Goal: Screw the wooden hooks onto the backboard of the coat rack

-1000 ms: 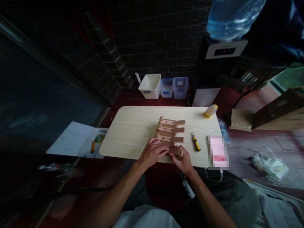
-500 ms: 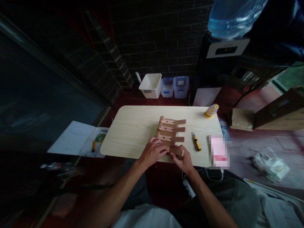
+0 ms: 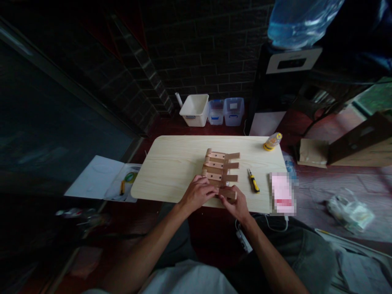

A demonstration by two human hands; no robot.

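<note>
A small wooden rack-like assembly (image 3: 214,165) with several slats sticking out to the right lies on the pale wooden table (image 3: 171,163). My left hand (image 3: 198,192) is closed over its near left end, the fingertips pressing at the nearest slat. At that slat's right end, my right hand (image 3: 237,205) has thumb and fingers around the wood. Both hands hide part of the near edge. To the right of the assembly lies a yellow and black screwdriver (image 3: 254,183), its tip pointing away from me.
A clear bottle with a yellow base (image 3: 272,142) stands at the table's far right corner. A blurred pink item (image 3: 281,192) lies at the right edge. Beyond the table are a white bin (image 3: 196,116), two clear bins (image 3: 233,116) and a water dispenser (image 3: 266,90).
Both hands stay at the nearest slat with almost no visible movement. The whole view shifts very slightly.
</note>
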